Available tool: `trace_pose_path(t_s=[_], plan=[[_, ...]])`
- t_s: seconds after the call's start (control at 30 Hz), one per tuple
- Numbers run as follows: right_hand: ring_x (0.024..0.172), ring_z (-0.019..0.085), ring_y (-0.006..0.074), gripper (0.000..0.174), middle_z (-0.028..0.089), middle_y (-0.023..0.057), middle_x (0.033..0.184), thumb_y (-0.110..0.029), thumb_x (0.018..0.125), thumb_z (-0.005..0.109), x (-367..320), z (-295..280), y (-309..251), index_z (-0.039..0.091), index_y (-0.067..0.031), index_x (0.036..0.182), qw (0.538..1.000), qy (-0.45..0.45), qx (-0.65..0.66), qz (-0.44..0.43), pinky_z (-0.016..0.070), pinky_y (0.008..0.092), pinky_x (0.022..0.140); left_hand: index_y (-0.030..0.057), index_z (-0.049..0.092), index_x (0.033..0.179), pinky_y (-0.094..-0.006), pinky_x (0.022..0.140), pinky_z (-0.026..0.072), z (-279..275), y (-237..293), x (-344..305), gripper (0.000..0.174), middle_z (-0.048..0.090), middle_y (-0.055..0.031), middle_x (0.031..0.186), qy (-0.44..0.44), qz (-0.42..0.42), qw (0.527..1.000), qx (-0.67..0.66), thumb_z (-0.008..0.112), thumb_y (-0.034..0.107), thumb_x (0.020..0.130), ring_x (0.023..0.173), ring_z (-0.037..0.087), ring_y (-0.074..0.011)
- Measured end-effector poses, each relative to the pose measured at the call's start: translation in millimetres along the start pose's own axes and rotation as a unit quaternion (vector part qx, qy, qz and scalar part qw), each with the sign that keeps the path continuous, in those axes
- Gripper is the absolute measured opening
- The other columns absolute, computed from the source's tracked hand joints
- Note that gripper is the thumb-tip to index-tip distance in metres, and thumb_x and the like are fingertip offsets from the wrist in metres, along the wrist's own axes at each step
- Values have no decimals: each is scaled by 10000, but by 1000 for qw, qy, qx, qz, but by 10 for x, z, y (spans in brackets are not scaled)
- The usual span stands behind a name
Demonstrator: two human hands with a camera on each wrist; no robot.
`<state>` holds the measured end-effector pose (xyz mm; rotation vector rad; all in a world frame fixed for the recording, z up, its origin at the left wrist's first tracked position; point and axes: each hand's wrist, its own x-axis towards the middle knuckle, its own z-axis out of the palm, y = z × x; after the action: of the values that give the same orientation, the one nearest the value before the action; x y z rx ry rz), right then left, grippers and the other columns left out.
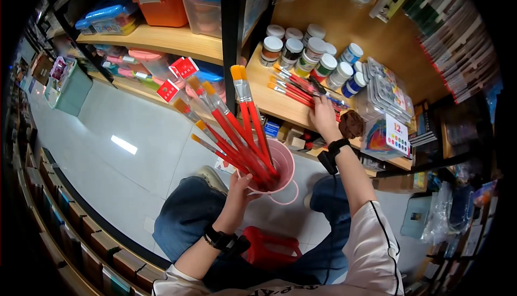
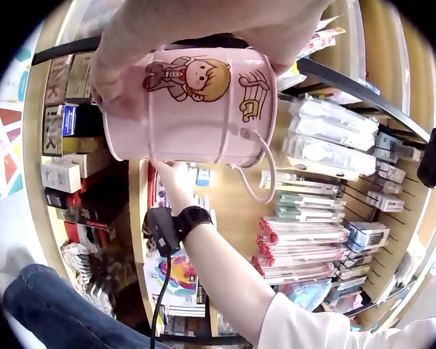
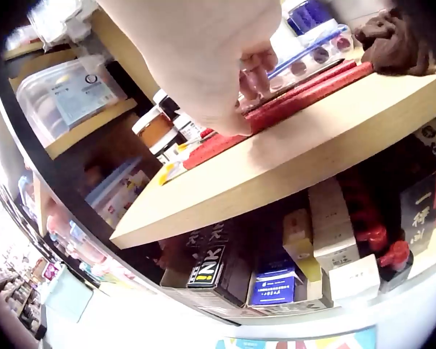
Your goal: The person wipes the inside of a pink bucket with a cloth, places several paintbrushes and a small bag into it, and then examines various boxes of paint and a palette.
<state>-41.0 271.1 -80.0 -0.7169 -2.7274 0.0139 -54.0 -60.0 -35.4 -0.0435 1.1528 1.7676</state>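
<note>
My left hand [image 1: 239,191] grips the side of a pink bucket [image 1: 285,159]; red-handled brushes [image 1: 245,107] stand in it, orange bristles up. In the left wrist view, the left hand [image 2: 123,73] curls round the bucket [image 2: 185,127], which has a cartoon figure on it. On the wooden shelf, my right hand [image 1: 324,117] is at more red brushes [image 1: 293,94]. The right wrist view shows the right hand [image 3: 211,65] with bent fingers [image 3: 256,76] round the red brush handles [image 3: 301,103]; the exact contact is partly hidden.
Paint jars [image 1: 314,48] stand behind the shelf brushes. To their right are clear plastic cases [image 1: 385,89] and a brown crumpled item [image 1: 351,124]. A black post [image 1: 232,32] rises left of the jars. Boxes [image 3: 276,283] fill the lower shelf. A red object [image 1: 269,245] sits between the legs.
</note>
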Motion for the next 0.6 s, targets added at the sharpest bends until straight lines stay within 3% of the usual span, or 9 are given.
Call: trace_pose_path(t_s=[0.1, 0.23, 0.43, 0.5, 0.6], plan=[[925, 498, 317, 408, 504, 152, 1028, -128, 667, 626, 90, 51, 4, 531, 6, 1041, 999, -43, -32, -6, 430, 385, 828, 89, 273, 1238, -368, 836, 409, -27, -38, 16, 512, 494, -88, 1046, 3, -2, 1000, -6, 470, 365, 854, 975, 513, -197], [939, 501, 316, 416, 497, 165, 1044, -124, 665, 623, 173, 115, 43, 524, 17, 1043, 996, -77, -42, -4, 439, 382, 824, 94, 316, 1182, -374, 837, 412, -10, 20, -21, 431, 500, -61, 925, 8, -7, 1000, -3, 472, 337, 861, 924, 516, -178], [943, 535, 331, 363, 510, 187, 1048, -145, 680, 614, 235, 58, -27, 510, 15, 989, 993, -105, -57, -5, 463, 394, 795, 95, 329, 1175, -370, 845, 409, -68, 12, -34, 422, 499, -52, 911, 6, -5, 1000, -12, 473, 343, 865, 918, 515, -171], [897, 590, 300, 261, 567, 180, 1022, -119, 714, 592, 273, 13, -72, 533, 6, 935, 980, -183, -80, 1, 502, 381, 734, 94, 323, 1187, -368, 849, 404, -103, -10, -26, 433, 498, -53, 927, 0, -2, 1000, -18, 470, 347, 868, 925, 515, -172], [840, 617, 292, 202, 590, 175, 980, -99, 772, 519, 230, 77, -56, 521, -4, 951, 978, -155, -125, -56, 511, 368, 706, 94, 302, 1221, -364, 853, 397, -92, 15, -34, 469, 491, -56, 970, -6, -1, 1000, -28, 464, 362, 870, 946, 513, -176]])
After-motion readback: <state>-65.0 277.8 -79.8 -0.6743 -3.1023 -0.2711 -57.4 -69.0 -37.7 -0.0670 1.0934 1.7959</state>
